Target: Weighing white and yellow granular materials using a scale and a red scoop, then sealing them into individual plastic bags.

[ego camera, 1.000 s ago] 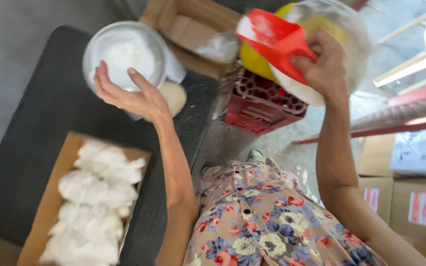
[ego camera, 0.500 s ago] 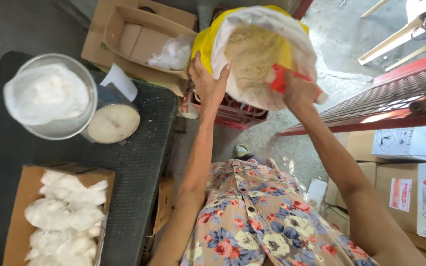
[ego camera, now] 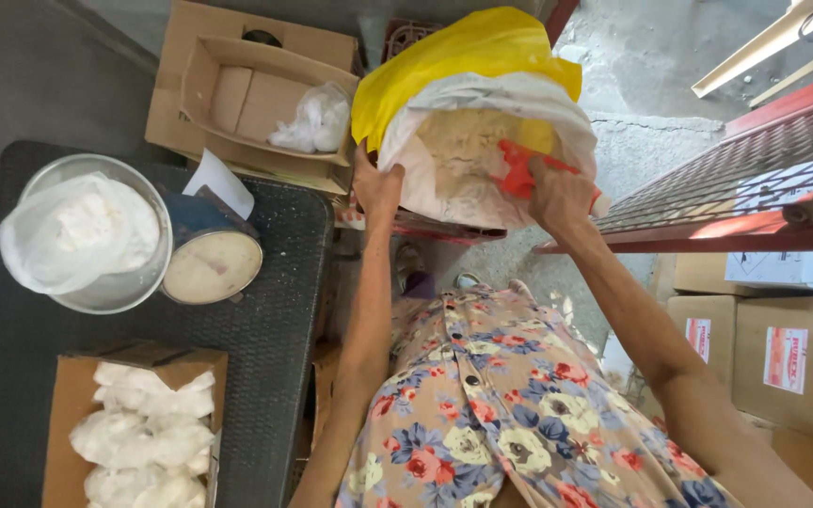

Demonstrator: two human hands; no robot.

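Scooping step: left hand [ego camera: 375, 185] grasping sack [ego camera: 482, 141] rim, right hand [ego camera: 557, 193] clenched on red scoop [ego camera: 522, 169] in powder; next likely needs a level lift

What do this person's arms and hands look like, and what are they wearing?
Both arms are bare from the shoulder area down, with no sleeves reaching the forearms, and slim. The left hand and right hand wear no gloves; no rings, watch or bracelets show. The body below wears a buttoned garment printed with red, blue and cream flowers.
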